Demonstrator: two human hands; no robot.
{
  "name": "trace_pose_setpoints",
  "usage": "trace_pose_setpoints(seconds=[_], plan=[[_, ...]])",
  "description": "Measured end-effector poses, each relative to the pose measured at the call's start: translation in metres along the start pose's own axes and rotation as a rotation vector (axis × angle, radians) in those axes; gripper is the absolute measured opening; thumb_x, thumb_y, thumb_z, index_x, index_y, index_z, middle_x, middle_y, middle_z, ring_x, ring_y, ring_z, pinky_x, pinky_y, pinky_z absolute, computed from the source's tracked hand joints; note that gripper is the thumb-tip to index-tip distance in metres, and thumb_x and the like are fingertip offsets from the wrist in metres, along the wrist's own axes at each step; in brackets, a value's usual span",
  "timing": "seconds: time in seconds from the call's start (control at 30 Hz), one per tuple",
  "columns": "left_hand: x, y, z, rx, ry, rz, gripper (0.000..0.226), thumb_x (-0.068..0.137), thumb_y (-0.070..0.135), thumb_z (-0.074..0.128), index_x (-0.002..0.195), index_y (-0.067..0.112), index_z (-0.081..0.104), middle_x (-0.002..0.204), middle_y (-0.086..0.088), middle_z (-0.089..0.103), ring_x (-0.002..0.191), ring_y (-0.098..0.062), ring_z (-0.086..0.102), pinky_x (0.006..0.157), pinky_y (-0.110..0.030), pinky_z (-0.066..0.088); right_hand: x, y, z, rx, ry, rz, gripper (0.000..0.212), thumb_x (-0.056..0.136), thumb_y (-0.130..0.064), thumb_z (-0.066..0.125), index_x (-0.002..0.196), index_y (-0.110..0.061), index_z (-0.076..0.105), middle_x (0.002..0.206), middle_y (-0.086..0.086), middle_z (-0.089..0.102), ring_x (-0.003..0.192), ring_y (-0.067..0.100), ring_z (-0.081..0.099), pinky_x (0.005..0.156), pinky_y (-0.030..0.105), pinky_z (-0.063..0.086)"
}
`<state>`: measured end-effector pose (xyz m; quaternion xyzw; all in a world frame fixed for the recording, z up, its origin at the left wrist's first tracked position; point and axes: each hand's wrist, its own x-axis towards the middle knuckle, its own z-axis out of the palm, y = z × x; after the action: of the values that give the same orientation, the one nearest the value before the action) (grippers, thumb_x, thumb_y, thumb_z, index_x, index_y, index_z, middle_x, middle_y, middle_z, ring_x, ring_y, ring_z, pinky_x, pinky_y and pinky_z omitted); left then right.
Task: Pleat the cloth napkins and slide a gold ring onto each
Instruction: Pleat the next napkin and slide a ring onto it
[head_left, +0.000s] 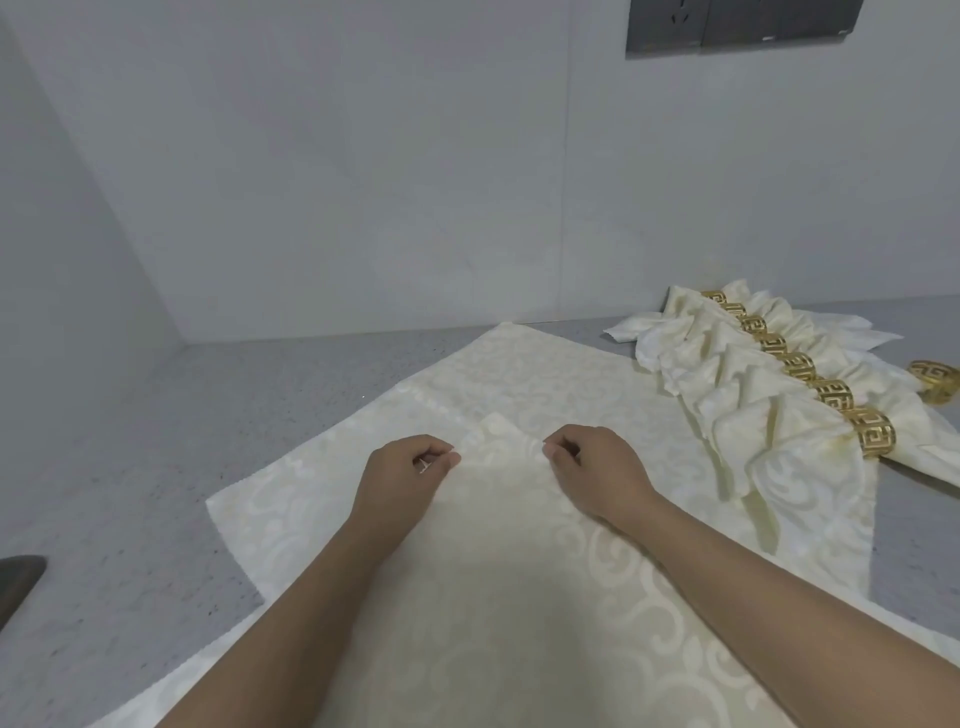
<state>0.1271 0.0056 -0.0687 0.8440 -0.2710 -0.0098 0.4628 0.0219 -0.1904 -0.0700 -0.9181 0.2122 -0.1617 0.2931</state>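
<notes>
both forearms reaching out from the near edge of the tabletop (130, 467) over a cream patterned napkin (519, 597) spread flat and turned corner-on, far corner near the back wall. left hand (402, 480) and right hand (597, 475) set close together over the napkin's middle, knuckles up, wrists low, each grip closed in a pinch of thumb and curled fingers on one edge of a folded-back corner flap (501, 441) pointing away toward the far edge. looks like the first pleat being started. likely trouble from here: uneven pulls by the two pinches, skewing the fold off the diagonal and leaving later pleats of unequal width; slippery damask sliding on the smooth speckled surface, letting the flap spring open on any shift of grip; pinches set so near the flap's point giving little hold on the wide outer parts, free to bunch or drift. also some risk from the right side, where a row of finished napkins (753, 405), each in a gold ring (875, 439), lies with its pleated tails touching or overlapping the flat napkin's right edge, so a drag on the cloth could tug them askew. spare ring (935, 382) loose beyond that row, by the right edge, well apart from both hands.
</notes>
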Motion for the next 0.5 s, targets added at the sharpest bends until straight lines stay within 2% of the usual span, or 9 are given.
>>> trace_pose_setpoints(seconds=[0.07,0.17,0.23,0.37,0.5], plan=[[0.0,0.002,-0.002,-0.033,-0.001,-0.016,0.012,0.086,0.023,0.069,0.075,0.028,0.07,0.066,0.026,0.063,0.063,0.007,0.054,0.06,-0.004,0.04,0.001,-0.002,-0.001,0.056,-0.017,0.033,0.017,0.093,-0.028,0.054,0.093,-0.022,0.069,0.07,-0.008,0.062,0.069,0.012,0.055,0.067,0.024,0.039],[0.001,0.005,-0.004,-0.068,0.0,-0.046,0.017,0.085,0.023,0.069,0.072,0.032,0.068,0.069,0.026,0.066,0.066,0.009,0.058,0.061,-0.003,0.041,0.003,-0.006,-0.006,0.085,-0.069,0.061,0.016,0.09,-0.031,0.06,0.101,-0.023,0.069,0.082,-0.005,0.065,0.082,0.01,0.058,0.09,0.028,0.042],[0.002,0.006,-0.004,-0.059,-0.003,-0.055,0.015,0.085,0.023,0.07,0.072,0.031,0.069,0.065,0.023,0.066,0.064,0.01,0.057,0.06,-0.003,0.041,0.005,-0.008,-0.01,0.094,-0.103,0.072,0.017,0.088,-0.032,0.063,0.102,-0.023,0.068,0.081,-0.007,0.061,0.085,0.01,0.056,0.099,0.031,0.039],[0.001,0.008,-0.007,-0.062,-0.043,-0.088,0.013,0.086,0.025,0.069,0.075,0.032,0.068,0.072,0.017,0.066,0.062,0.008,0.056,0.061,-0.008,0.04,0.003,-0.008,-0.01,0.119,-0.13,0.09,0.017,0.085,-0.03,0.068,0.098,-0.019,0.066,0.069,-0.012,0.052,0.081,0.01,0.053,0.102,0.034,0.037],[0.001,0.009,-0.011,-0.082,-0.06,-0.127,0.009,0.086,0.023,0.07,0.078,0.028,0.071,0.058,0.018,0.06,0.048,0.007,0.05,0.057,-0.015,0.038,0.0,-0.008,-0.009,0.117,-0.096,0.079,0.014,0.083,-0.03,0.07,0.079,-0.022,0.06,0.065,-0.012,0.052,0.076,0.011,0.054,0.1,0.034,0.037]])
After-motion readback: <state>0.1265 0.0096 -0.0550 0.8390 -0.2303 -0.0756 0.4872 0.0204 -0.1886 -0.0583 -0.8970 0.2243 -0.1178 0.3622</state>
